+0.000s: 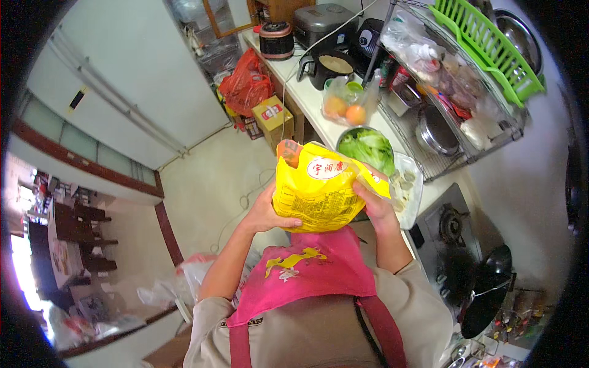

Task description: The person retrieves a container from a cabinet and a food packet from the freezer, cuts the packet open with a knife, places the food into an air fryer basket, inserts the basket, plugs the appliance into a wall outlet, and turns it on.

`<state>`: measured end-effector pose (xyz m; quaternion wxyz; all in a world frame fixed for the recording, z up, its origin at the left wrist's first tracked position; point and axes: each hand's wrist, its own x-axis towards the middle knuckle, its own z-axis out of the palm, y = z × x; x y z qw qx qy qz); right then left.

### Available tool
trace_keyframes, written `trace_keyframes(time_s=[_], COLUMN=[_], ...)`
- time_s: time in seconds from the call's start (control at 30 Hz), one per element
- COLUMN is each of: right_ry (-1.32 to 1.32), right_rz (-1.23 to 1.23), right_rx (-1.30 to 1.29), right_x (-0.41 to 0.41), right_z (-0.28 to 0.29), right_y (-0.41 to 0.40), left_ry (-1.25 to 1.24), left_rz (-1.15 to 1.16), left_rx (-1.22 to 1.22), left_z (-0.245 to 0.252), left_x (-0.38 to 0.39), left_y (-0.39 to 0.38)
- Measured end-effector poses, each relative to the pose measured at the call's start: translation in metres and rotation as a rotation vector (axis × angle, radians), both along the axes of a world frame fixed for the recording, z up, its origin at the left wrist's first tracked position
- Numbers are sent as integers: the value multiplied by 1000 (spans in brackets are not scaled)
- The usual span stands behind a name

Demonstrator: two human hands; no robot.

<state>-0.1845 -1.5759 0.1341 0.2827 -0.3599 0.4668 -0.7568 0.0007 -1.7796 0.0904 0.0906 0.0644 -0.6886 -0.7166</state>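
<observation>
A yellow plastic food packet (317, 193) bearing print is held up in front of my pink apron. My left hand (271, 211) grips its lower left side, with the thumb across the bottom edge. On the other side, my right hand (375, 202) pinches the right edge near an edge of the film. What the packet holds cannot be seen. Just beyond it on the counter stand a bowl of green lettuce (366, 149) and a white plate (414, 200) with pale cut pieces, partly behind the packet and my right hand.
A clear bag with oranges (355, 115), a black pitcher (322, 73) and a rice cooker (324, 23) stand farther along the counter (317, 110). At right are a wire rack (492, 149), a gas stove (441, 230) and a black wok (487, 294). Boxes (274, 117) and a cable lie on the floor.
</observation>
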Motion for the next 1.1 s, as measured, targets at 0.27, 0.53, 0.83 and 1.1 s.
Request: trace_keyframes(time_s=[0.27, 0.53, 0.83, 1.1], right_ry=[136, -380, -422, -577], right_rz=[-538, -841, -1269, -1309], right_rx=[165, 138, 439, 597], right_x=[-105, -188, -291, -345], right_z=[-35, -14, -14, -28], right_y=[-172, -284, -313, -318], left_ry=[-43, -73, -453, -618], left_rz=[-126, -320, -720, -980], left_rx=[48, 170, 792, 1097], left_z=[8, -34, -73, -83], left_x=[-138, -301, -453, -496], left_y=[-171, -294, -303, -315])
